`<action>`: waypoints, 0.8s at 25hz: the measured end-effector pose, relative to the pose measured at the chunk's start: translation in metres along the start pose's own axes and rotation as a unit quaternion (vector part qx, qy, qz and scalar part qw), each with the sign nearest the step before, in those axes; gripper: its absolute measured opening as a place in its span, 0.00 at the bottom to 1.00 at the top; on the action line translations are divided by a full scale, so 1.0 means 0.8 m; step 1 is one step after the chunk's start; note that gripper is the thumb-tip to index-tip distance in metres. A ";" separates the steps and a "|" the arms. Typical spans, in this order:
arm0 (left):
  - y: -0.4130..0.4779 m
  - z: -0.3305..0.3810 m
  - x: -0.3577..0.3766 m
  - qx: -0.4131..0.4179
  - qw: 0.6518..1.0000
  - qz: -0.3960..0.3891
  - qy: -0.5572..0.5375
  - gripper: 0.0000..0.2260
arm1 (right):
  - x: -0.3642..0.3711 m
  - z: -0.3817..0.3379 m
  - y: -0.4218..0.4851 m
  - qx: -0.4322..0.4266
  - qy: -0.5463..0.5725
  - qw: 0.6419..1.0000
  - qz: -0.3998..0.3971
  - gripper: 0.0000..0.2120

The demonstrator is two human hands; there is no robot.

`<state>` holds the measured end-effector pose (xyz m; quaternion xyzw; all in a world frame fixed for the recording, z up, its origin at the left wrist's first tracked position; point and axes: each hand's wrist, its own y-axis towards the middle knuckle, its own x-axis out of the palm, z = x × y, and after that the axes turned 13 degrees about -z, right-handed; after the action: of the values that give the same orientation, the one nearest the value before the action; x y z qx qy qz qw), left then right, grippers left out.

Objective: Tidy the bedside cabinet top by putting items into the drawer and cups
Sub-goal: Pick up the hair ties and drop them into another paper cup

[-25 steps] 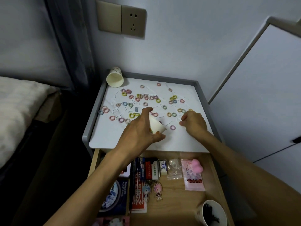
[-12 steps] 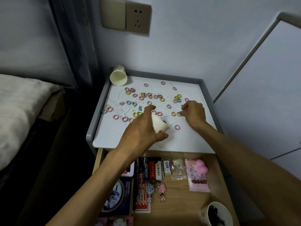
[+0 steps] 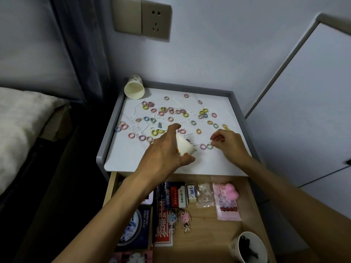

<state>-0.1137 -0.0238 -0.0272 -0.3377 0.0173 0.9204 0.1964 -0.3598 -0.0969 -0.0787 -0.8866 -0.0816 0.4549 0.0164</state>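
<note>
Nearest to me, at the bottom right of the open drawer (image 3: 209, 236), a cup (image 3: 235, 247) stands upright with dark things inside it. Further up, the drawer holds a pink packet (image 3: 227, 205), two small figure keychains (image 3: 180, 219), a few little boxes (image 3: 182, 195) in a row and a dark round tin (image 3: 133, 228) on the left.

Above the drawer, both hands are over the white cabinet top (image 3: 133, 160). My left hand (image 3: 163, 150) grasps a paper cup (image 3: 183, 147) that is tipped over, its mouth facing away from me toward the hair ties (image 3: 171, 118). My right hand (image 3: 229, 145) is just beside it, fingers curled with the tips drawn together low over the top; I cannot tell whether they pinch anything. Two ties lie between the hands.

The rest of the coloured ties are scattered across the middle and far half of the top. At the far left corner a second paper cup (image 3: 134, 90) lies on its side, mouth toward me. A wall socket (image 3: 141, 20) is on the wall behind.
</note>
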 end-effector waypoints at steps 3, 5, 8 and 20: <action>0.000 -0.001 0.000 0.001 1.000 0.000 -0.001 0.39 | 0.000 0.005 -0.005 0.005 -0.023 1.000 0.004 0.11; 0.002 -0.002 -0.001 -0.002 1.000 0.001 0.003 0.39 | 0.000 0.007 -0.010 0.009 -0.038 0.999 0.002 0.13; 0.002 -0.001 0.000 -0.002 1.000 -0.001 0.005 0.39 | 0.001 0.005 -0.012 0.025 -0.060 0.998 0.010 0.14; -0.002 0.004 -0.003 0.002 1.000 -0.018 -0.002 0.39 | 0.004 -0.031 0.011 0.132 -0.288 0.947 -0.053 0.10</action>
<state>-0.1136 -0.0224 -0.0230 -0.3356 0.0131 0.9174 0.2136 -0.3371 -0.1043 -0.0676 -0.7023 -0.0688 0.6960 0.1331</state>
